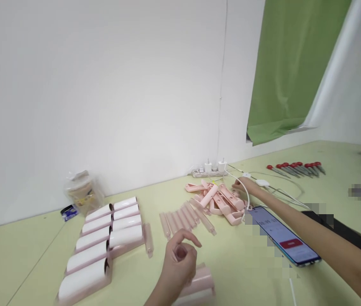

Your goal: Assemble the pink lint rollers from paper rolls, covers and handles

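My left hand (180, 260) is curled, thumb and index finger forming a ring with something dull pink showing inside; I cannot make out whether it is held. Beneath and behind this hand is a pink and white casing (201, 282), partly hidden. My right hand (246, 186) reaches across the table to the far side of a heap of pink plastic shells (220, 199). Its fingers are bent together low beside the shells, and what they grip, if anything, is too small to tell. Between the hands lies a row of translucent pink tubes (179, 219).
White-topped pink casings (86, 276) stand in two columns at left, near a plastic bag (85, 191). A phone (287, 236) lies under my right forearm. Behind are a power strip (210, 173) and white cables (244, 182). Red-handled screwdrivers (295, 168) lie far right.
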{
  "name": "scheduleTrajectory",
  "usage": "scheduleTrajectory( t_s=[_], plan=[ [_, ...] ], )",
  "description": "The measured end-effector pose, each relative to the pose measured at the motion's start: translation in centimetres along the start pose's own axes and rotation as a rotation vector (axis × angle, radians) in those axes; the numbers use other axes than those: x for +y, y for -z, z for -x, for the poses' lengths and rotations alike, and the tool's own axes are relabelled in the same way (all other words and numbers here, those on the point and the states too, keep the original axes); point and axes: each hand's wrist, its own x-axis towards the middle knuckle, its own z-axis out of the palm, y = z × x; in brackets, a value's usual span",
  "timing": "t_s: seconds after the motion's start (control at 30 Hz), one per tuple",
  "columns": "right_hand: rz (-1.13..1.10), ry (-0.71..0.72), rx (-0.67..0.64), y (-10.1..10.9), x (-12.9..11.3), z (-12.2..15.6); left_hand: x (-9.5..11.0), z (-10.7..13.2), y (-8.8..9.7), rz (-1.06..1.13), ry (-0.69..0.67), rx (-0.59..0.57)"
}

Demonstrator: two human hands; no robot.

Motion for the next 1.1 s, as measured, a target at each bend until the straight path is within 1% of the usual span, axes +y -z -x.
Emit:
scheduleTrajectory(
  t_s=[0.13,0.27,0.37,0.47,0.53,0.6,0.67,0.77,0.83,0.87,0.93,0.97,1.0,1.07,1.1],
  plan=[
    [0.071,-0.045,-0.107,0.7,0.5,0.2,0.3,0.4,0.1,0.046,-0.035,-0.044],
    [0.088,-0.058,-0.217,0.6,0.4,0.5,-0.1,0.4,0.5,0.013,-0.003,-0.068],
    [0.065,-0.065,-0.255,0.3,0.1,0.6,-0.6,0.2,0.8,-0.01,0.025,-0.061],
    [0.015,-0.077,-0.252,0.2,0.0,0.7,-0.6,0.1,0.8,-0.032,0.073,-0.045],
    [-0.033,-0.095,-0.218,0.1,0.0,0.9,-0.4,0.0,0.6,-0.053,0.106,-0.04],
    [-0.092,-0.125,-0.146,0.4,-0.1,1.2,-0.2,-0.1,0.5,-0.068,0.119,-0.049],
    [-0.161,-0.161,-0.029,1.2,-0.1,1.8,-0.1,0.0,0.6,-0.07,0.113,-0.055],
    [-0.283,-0.18,0.191,3.6,-1.0,3.7,-0.3,0.2,0.9,-0.06,0.078,-0.07],
    [-0.383,-0.134,0.3,5.3,-2.5,5.8,-0.5,0.3,1.1,-0.007,0.007,-0.123],
    [-0.437,-0.089,0.321,5.9,-3.6,7.1,-0.7,0.3,1.2,0.044,-0.04,-0.163],
    [-0.537,0.025,0.298,6.4,-6.6,10.2,-1.1,0.2,1.4,0.155,-0.119,-0.242],
    [-0.577,0.089,0.263,6.2,-8.4,11.9,-1.3,0.2,1.4,0.2,-0.143,-0.267],
    [-0.631,0.164,0.197,5.7,-10.2,13.6,-1.4,0.1,1.4,0.233,-0.157,-0.275],
    [-0.863,0.339,-0.091,4.1,-13.9,17.0,-1.6,0.0,1.4,0.263,-0.169,-0.256],
    [-0.925,0.415,-0.205,3.1,-15.6,18.4,-1.7,0.0,1.3,0.278,-0.172,-0.242]
  ],
)
